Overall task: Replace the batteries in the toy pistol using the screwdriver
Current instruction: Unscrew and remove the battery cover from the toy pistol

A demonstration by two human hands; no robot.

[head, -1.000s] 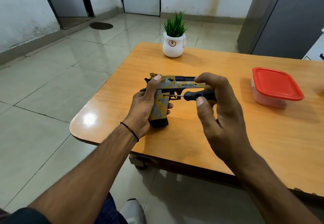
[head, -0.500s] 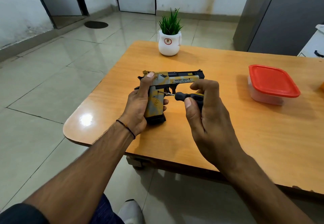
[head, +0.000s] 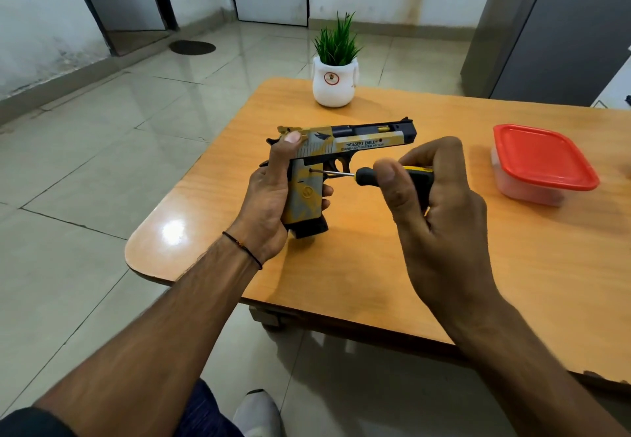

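The yellow-and-grey toy pistol (head: 355, 141) stands upright with the butt of its grip on the wooden table (head: 512, 265), barrel pointing right. My left hand (head: 269, 197) grips the pistol's handle from behind, thumb up on the rear of the slide. My right hand (head: 433, 204) holds the black-and-yellow screwdriver (head: 372, 174) by its handle, roughly level. The thin shaft points left and its tip sits at a small screw hole near the top of the grip. No batteries are visible.
A clear container with a red lid (head: 543, 163) stands at the right of the table. A white pot with a green plant (head: 334, 78) is at the far edge. A grey cabinet (head: 553, 26) rises behind. The table's rounded left corner is near my left wrist.
My right hand has slid back to the right along the screwdriver, uncovering the barrel. The screwdriver tip stays at the grip, and the left hand keeps its hold.
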